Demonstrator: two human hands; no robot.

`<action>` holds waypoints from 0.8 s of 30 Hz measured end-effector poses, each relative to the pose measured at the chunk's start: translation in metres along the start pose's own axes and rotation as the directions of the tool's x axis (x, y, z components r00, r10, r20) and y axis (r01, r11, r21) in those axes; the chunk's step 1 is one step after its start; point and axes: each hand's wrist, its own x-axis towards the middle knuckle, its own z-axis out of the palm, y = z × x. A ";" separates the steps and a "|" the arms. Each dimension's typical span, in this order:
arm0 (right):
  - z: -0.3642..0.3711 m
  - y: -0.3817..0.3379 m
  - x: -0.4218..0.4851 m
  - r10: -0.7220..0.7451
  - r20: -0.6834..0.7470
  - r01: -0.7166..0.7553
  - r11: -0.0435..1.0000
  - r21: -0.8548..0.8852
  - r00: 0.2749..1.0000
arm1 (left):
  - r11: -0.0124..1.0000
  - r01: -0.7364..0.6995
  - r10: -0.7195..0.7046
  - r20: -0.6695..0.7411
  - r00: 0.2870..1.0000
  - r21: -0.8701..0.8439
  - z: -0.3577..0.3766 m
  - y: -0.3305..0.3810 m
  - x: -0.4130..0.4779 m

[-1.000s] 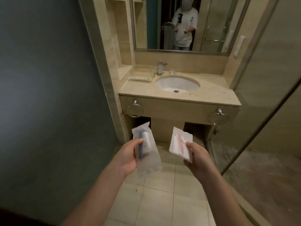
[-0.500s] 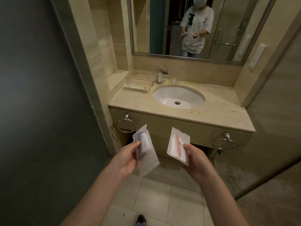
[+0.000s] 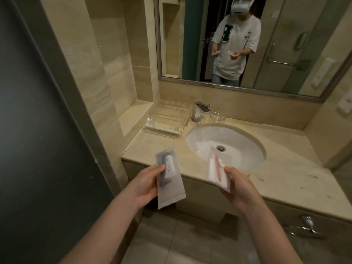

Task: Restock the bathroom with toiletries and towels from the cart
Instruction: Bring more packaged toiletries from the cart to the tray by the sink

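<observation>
Fingers of the left hand [image 3: 146,184] pinch a frosted sachet [image 3: 171,189] by its left edge, thumb on the front and the other fingers hidden behind it. A small white tube [image 3: 168,165] and a dark handle show through the film. The right hand [image 3: 240,189] grips a second sachet [image 3: 214,173] the same way, by its lower right side, with a pink toothbrush [image 3: 218,168] visible inside.

Both packets are held upright and spread apart, faces toward the camera. I take this as a way of keeping the two kits separate and readable, so each can be set down singly. They hang over the front edge of the vanity counter [image 3: 285,168], the left one near its front left corner and the right one before the near rim of the basin [image 3: 224,143]. Neither appears to touch the stone.

At the back left corner of the counter a clear tray [image 3: 167,121] sits by the wall niche, with flat wrapped items in its near end. It looks the likely home for the sachets, since it would keep them off the wet stone beside the faucet [image 3: 200,111] and the drinking glass [image 3: 218,117]. Delivery seems close but is not yet done.

The mirror [image 3: 247,44] repeats the pose. A towel ring [image 3: 308,225] hangs on the counter's front face toward the right.
</observation>
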 end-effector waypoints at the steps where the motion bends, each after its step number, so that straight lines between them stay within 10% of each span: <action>1: 0.007 -0.004 0.013 0.002 -0.006 -0.002 1.000 -0.002 1.000 | 1.000 -0.005 0.005 -0.003 1.000 0.010 -0.003 0.007 0.013; 24: 0.109 -0.083 0.329 0.126 0.168 -0.107 0.988 -0.115 0.978 | 0.995 0.015 -0.048 -0.332 0.942 -0.101 -0.034 0.116 0.285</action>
